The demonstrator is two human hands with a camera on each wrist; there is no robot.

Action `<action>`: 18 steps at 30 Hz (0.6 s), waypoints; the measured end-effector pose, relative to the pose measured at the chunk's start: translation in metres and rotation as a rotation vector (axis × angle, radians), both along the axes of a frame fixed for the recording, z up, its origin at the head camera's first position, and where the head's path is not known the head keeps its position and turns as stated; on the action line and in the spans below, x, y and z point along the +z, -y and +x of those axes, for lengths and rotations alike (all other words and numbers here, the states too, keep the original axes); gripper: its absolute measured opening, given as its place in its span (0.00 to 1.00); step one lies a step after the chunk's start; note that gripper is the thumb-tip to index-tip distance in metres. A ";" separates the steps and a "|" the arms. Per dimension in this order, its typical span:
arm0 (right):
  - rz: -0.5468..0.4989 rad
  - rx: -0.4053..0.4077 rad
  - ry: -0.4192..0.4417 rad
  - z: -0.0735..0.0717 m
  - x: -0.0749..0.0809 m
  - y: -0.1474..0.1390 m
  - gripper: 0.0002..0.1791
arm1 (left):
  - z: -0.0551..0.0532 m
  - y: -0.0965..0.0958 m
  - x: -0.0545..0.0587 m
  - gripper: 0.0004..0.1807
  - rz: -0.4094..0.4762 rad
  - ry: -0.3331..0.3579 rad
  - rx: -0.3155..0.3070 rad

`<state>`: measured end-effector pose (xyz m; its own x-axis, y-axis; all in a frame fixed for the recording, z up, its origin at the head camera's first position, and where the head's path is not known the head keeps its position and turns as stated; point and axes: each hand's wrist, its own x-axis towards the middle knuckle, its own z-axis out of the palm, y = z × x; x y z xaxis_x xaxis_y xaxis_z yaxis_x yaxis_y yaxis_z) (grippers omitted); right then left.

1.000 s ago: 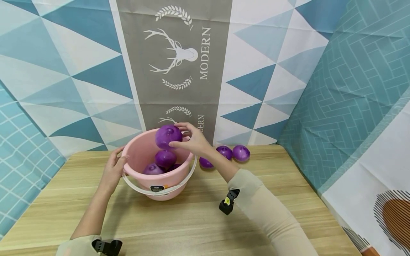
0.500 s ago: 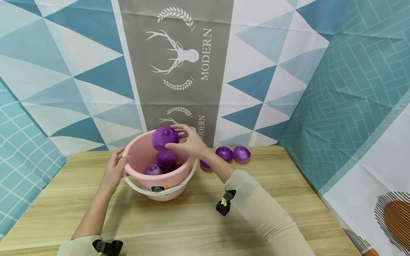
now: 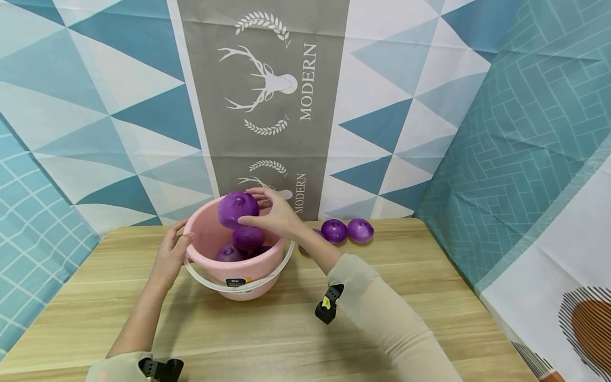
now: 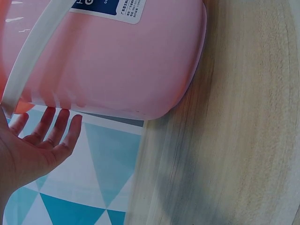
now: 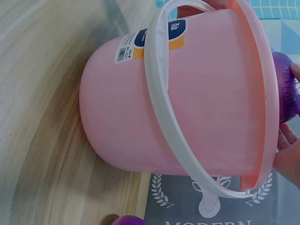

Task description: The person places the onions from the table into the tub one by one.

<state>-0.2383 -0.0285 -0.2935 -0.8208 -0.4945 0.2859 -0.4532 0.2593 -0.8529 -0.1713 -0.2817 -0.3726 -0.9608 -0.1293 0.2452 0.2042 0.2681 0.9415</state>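
Cloth point(image 3: 406, 58) in blue, white and grey backs a wooden table point(image 3: 267, 339), where one pink bucket point(image 3: 207, 231) stands, its white handle point(image 3: 232, 289) slung across the front and its rim point(image 5: 269, 93) pinched in the left hand point(image 3: 171, 246). The right hand point(image 3: 278, 215), thumb and fingers curled round one purple onion point(image 3: 237, 209), holds it above at least three bucket onions point(image 3: 248, 239) and has drifted leftward since a moment ago, while the forearm point(image 3: 323, 249) partly hides one of three table onions point(image 3: 360, 230)
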 end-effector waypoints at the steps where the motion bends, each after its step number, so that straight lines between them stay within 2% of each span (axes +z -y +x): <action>1: -0.002 0.003 -0.001 0.000 0.000 0.000 0.35 | 0.000 0.000 0.000 0.28 0.001 -0.001 -0.001; 10: -0.012 0.003 -0.012 0.000 0.000 0.004 0.35 | -0.001 -0.001 0.002 0.28 -0.012 0.006 0.006; 18: 0.003 0.002 -0.005 0.000 -0.003 0.009 0.34 | -0.002 -0.001 0.001 0.27 0.013 0.020 0.007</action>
<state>-0.2382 -0.0373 -0.2961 -0.8184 -0.4968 0.2888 -0.4581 0.2606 -0.8499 -0.1735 -0.2810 -0.3713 -0.9646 -0.1390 0.2241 0.1833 0.2576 0.9487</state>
